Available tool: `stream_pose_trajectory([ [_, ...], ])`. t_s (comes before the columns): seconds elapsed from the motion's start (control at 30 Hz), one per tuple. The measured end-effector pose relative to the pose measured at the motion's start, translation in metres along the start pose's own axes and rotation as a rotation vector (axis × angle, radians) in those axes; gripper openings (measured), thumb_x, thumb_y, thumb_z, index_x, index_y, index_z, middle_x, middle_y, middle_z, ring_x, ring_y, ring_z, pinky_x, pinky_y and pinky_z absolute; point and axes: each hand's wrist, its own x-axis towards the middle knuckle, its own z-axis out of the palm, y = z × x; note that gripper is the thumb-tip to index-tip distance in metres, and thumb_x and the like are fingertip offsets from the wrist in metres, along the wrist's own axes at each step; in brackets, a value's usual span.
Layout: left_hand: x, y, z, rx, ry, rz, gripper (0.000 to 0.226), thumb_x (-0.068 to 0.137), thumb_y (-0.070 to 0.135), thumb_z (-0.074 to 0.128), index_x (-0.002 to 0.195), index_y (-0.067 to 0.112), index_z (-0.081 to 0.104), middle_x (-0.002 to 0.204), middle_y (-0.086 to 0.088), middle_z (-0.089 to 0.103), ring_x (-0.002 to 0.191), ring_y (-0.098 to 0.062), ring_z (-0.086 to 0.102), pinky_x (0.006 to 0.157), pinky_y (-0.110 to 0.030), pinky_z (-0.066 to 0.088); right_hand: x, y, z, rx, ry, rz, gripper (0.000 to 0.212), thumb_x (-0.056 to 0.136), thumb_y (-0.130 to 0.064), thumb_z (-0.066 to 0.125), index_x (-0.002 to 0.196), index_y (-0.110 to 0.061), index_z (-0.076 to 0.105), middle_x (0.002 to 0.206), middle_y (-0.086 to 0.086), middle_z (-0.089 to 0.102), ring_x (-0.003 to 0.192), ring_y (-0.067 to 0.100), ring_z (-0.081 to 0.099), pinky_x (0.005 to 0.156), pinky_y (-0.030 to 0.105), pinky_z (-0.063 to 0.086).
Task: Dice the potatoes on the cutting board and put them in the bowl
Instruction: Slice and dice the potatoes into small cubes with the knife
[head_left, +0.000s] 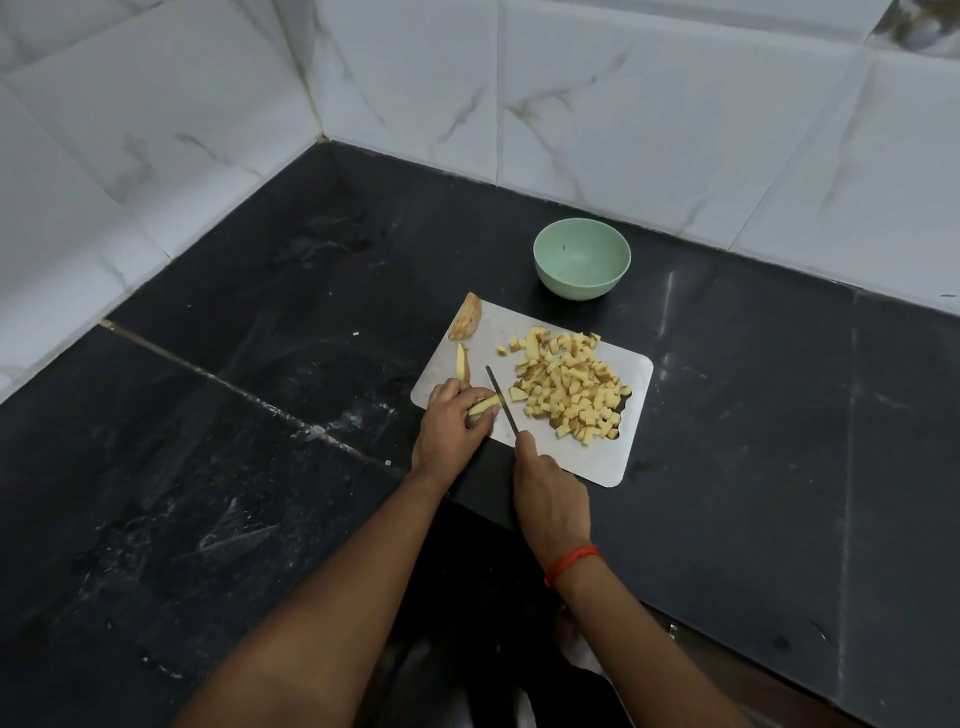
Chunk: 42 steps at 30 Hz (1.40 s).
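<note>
A pale cutting board (621, 457) lies on the dark counter. A heap of diced potato (569, 387) covers its right half. My left hand (449, 426) holds a potato strip (485, 406) down near the board's left edge. My right hand (548, 493) grips the handle of a knife (501, 397), whose blade crosses the end of that strip. A potato slice with skin (466, 325) and a thin potato sliver (461, 364) lie at the board's far left. An empty mint-green bowl (582, 258) stands just behind the board.
The black stone counter (260, 467) runs into a corner of white marble-look wall tiles (649, 114) at the back and left. The counter's front edge runs diagonally under my right forearm, which bears a red thread at the wrist.
</note>
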Motion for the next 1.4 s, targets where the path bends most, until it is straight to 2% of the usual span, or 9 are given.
stream_pose_trajectory([
  [0.1, 0.0, 0.001, 0.001, 0.014, 0.005, 0.005, 0.027, 0.092, 0.029, 0.072, 0.117, 0.019, 0.073, 0.104, 0.003, 0.056, 0.106, -0.02, 0.053, 0.089, -0.041, 0.052, -0.02, 0.002, -0.002, -0.074, -0.094, -0.064, 0.032, 0.099, -0.015, 0.042, 0.128, -0.019, 0.029, 0.091, 0.003, 0.063, 0.065, 0.025, 0.067, 0.047, 0.03, 0.035],
  [0.23, 0.0, -0.001, 0.002, 0.001, 0.009, -0.013, 0.024, 0.091, 0.03, 0.072, 0.112, 0.018, 0.073, 0.104, 0.005, 0.058, 0.105, -0.018, 0.054, 0.088, -0.036, 0.051, -0.022, -0.001, 0.001, -0.004, -0.048, 0.071, 0.033, 0.092, -0.016, 0.06, 0.111, -0.02, 0.033, 0.073, 0.002, 0.06, 0.045, 0.024, 0.06, 0.04, 0.026, 0.026],
  [0.37, -0.002, -0.001, 0.0, -0.04, 0.023, -0.013, 0.021, 0.088, 0.026, 0.075, 0.107, 0.017, 0.073, 0.1, 0.011, 0.057, 0.103, -0.015, 0.056, 0.086, -0.026, 0.048, -0.017, 0.0, 0.004, 0.084, -0.022, 0.102, 0.014, 0.105, -0.025, 0.042, 0.106, -0.023, 0.028, 0.078, 0.001, 0.062, 0.059, 0.028, 0.065, 0.046, 0.031, 0.035],
  [0.47, -0.001, -0.005, 0.0, -0.053, 0.026, -0.025, 0.022, 0.088, 0.022, 0.075, 0.109, 0.016, 0.075, 0.1, 0.01, 0.057, 0.101, -0.016, 0.057, 0.084, -0.026, 0.05, -0.009, -0.002, 0.005, 0.083, 0.051, 0.061, 0.025, 0.099, -0.022, 0.055, 0.1, -0.021, 0.031, 0.067, 0.001, 0.06, 0.047, 0.026, 0.06, 0.04, 0.028, 0.029],
  [0.67, 0.0, -0.004, 0.0, -0.079, 0.015, -0.018, 0.022, 0.092, 0.026, 0.073, 0.112, 0.016, 0.077, 0.1, 0.009, 0.055, 0.103, -0.015, 0.055, 0.08, -0.001, 0.037, 0.003, -0.004, 0.011, 0.067, 0.071, 0.035, 0.034, 0.091, -0.017, 0.067, 0.097, -0.021, 0.033, 0.057, 0.0, 0.054, 0.038, 0.025, 0.054, 0.035, 0.025, 0.027],
  [0.83, 0.001, -0.005, 0.002, -0.059, 0.014, -0.014, 0.023, 0.093, 0.028, 0.072, 0.114, 0.017, 0.076, 0.102, 0.009, 0.055, 0.105, -0.016, 0.055, 0.086, -0.021, 0.048, 0.003, -0.005, 0.009, 0.055, 0.048, 0.026, 0.027, 0.097, -0.017, 0.055, 0.103, -0.022, 0.03, 0.064, 0.002, 0.06, 0.047, 0.025, 0.06, 0.039, 0.029, 0.029],
  [0.97, 0.002, -0.007, 0.003, -0.049, 0.015, 0.0, 0.023, 0.094, 0.029, 0.07, 0.114, 0.018, 0.075, 0.104, 0.006, 0.056, 0.106, -0.017, 0.055, 0.087, -0.035, 0.052, -0.012, -0.002, -0.001, 0.015, -0.098, -0.029, 0.022, 0.104, -0.018, 0.037, 0.123, -0.02, 0.027, 0.089, 0.004, 0.066, 0.07, 0.027, 0.068, 0.05, 0.033, 0.034],
  [1.13, 0.0, -0.005, 0.003, -0.033, 0.015, 0.003, 0.024, 0.096, 0.03, 0.068, 0.115, 0.016, 0.073, 0.107, 0.005, 0.058, 0.107, -0.018, 0.055, 0.088, -0.04, 0.053, -0.022, -0.004, -0.007, -0.035, -0.123, -0.01, 0.032, 0.102, -0.015, 0.034, 0.133, -0.018, 0.027, 0.099, 0.004, 0.062, 0.072, 0.024, 0.068, 0.05, 0.032, 0.034],
  [1.4, -0.003, -0.005, 0.002, -0.031, 0.061, -0.015, 0.02, 0.091, 0.025, 0.072, 0.107, 0.013, 0.071, 0.104, 0.008, 0.057, 0.106, -0.015, 0.054, 0.089, -0.035, 0.051, -0.003, -0.004, 0.003, 0.182, 0.01, 0.103, 0.015, 0.108, -0.033, 0.03, 0.113, -0.019, 0.034, 0.086, 0.003, 0.065, 0.069, 0.029, 0.067, 0.051, 0.035, 0.042],
])
